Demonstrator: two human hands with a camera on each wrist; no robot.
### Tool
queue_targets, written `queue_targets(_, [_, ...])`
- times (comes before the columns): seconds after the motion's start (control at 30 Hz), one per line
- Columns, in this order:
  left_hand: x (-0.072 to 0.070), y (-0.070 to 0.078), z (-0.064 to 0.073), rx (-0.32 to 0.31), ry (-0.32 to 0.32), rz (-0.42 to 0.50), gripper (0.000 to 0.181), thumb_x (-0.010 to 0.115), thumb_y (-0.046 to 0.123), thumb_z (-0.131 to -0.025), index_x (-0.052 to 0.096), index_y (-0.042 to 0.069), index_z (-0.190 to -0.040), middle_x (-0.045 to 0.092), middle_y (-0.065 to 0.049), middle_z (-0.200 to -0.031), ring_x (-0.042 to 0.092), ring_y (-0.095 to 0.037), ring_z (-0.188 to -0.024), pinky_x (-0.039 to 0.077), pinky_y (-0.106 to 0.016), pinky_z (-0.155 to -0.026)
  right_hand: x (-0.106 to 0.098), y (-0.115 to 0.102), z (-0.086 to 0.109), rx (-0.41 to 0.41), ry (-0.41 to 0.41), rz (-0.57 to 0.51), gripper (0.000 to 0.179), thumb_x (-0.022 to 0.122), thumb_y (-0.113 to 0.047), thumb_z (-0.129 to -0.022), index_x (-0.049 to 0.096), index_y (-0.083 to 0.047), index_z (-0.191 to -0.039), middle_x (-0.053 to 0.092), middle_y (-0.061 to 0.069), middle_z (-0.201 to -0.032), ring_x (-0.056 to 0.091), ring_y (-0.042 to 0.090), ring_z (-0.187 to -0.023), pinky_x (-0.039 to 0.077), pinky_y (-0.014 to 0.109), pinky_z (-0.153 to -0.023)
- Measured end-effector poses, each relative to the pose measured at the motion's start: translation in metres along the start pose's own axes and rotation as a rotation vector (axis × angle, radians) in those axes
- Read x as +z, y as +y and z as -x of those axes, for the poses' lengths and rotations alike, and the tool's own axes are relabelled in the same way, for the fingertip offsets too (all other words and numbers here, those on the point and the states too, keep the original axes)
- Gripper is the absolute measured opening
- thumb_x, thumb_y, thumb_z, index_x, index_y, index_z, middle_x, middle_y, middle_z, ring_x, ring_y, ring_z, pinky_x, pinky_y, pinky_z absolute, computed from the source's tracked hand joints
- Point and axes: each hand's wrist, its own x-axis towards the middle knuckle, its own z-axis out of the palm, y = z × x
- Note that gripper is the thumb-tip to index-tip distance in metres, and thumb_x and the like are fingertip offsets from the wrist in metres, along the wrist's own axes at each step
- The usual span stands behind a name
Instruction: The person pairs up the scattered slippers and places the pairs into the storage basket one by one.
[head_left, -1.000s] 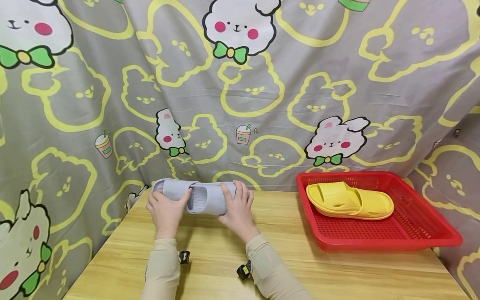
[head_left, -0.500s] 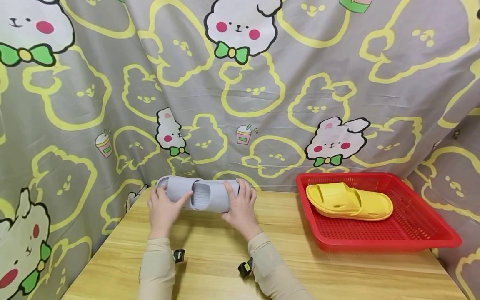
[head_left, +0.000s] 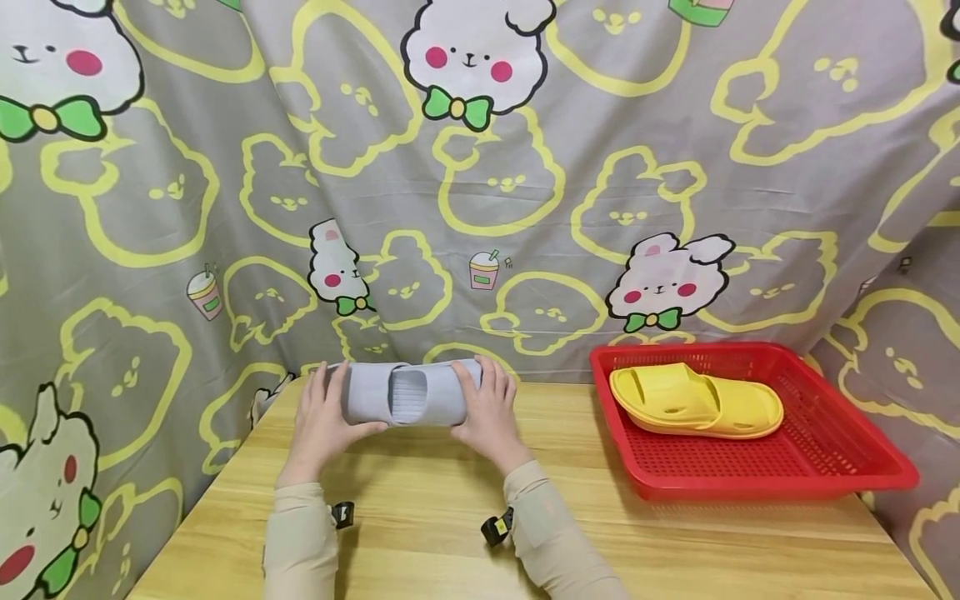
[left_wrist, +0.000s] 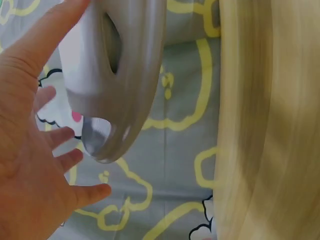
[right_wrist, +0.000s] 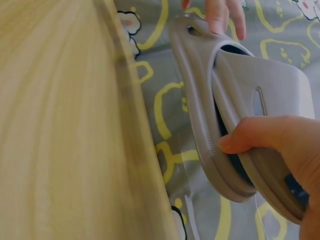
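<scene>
A pair of pale grey slippers [head_left: 442, 398], laid against each other, is held up over the back of the table in the head view. My right hand [head_left: 489, 412] grips their right end, and its thumb [right_wrist: 240, 140] presses the sole edges in the right wrist view. At the left end is my left hand [head_left: 321, 429]. The left wrist view shows its fingers [left_wrist: 62, 137] spread and straight beside a grey slipper [left_wrist: 130, 95], with the thumb overlapping it. The far sides of the slippers are hidden.
A red perforated basket [head_left: 772, 487] stands on the right of the wooden table [head_left: 420, 533]. Yellow slippers [head_left: 742, 406] lie in it. A patterned grey curtain [head_left: 420, 192] hangs close behind the table and along its sides.
My left hand has loosened and slid left along the slippers, its thumb coming down off the opening. The slippers and right hand have shifted slightly right.
</scene>
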Motion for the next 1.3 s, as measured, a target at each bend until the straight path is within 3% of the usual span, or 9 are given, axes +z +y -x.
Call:
queue_targets(0.2, [0.005, -0.004, 0.002, 0.044, -0.039, -0.082, 0.125, 0.094, 0.041, -0.055, 0.022, 0.024, -0.155, 0.011, -0.027, -0.159, 0.008, -0.054, -0.144, 0.016, -0.077, -0.106, -0.006, 0.008, -0.002, -0.022, -0.027, -0.020, 0.110, 0.092, -0.026, -0.045, 0.038, -0.026, -0.141, 0.033, 0.019, -0.142, 0.028, 0.038, -0.134, 0.021, 0.056, -0.107])
queue_targets(0.5, [0.012, -0.009, 0.000, 0.039, -0.074, -0.121, 0.136, 0.097, 0.029, -0.050, 0.012, 0.033, -0.156, 0.007, -0.025, -0.160, 0.010, -0.053, -0.144, 0.018, -0.080, -0.102, -0.016, 0.016, -0.005, -0.016, -0.127, -0.081, 0.108, 0.092, -0.022, -0.050, 0.036, -0.028, -0.143, 0.031, 0.021, -0.146, 0.023, 0.037, -0.137, 0.016, 0.055, -0.110])
queue_targets(0.8, [0.021, -0.007, 0.000, 0.096, -0.058, -0.154, 0.119, 0.092, 0.018, -0.049, 0.027, 0.022, -0.149, 0.024, -0.024, -0.149, 0.027, -0.052, -0.130, 0.037, -0.068, -0.097, -0.021, 0.023, -0.005, -0.017, -0.148, -0.115, 0.107, 0.091, -0.020, -0.051, 0.037, -0.028, -0.143, 0.029, 0.018, -0.147, 0.023, 0.038, -0.138, 0.017, 0.057, -0.109])
queue_targets(1.3, [0.034, 0.008, -0.001, 0.137, -0.054, -0.149, 0.118, 0.092, 0.017, -0.044, 0.031, 0.015, -0.145, 0.031, -0.029, -0.140, 0.031, -0.055, -0.122, 0.039, -0.067, -0.097, -0.024, 0.032, -0.004, -0.015, -0.188, -0.137, 0.105, 0.093, -0.021, -0.050, 0.040, -0.027, -0.140, 0.030, 0.020, -0.146, 0.021, 0.036, -0.138, 0.016, 0.057, -0.108])
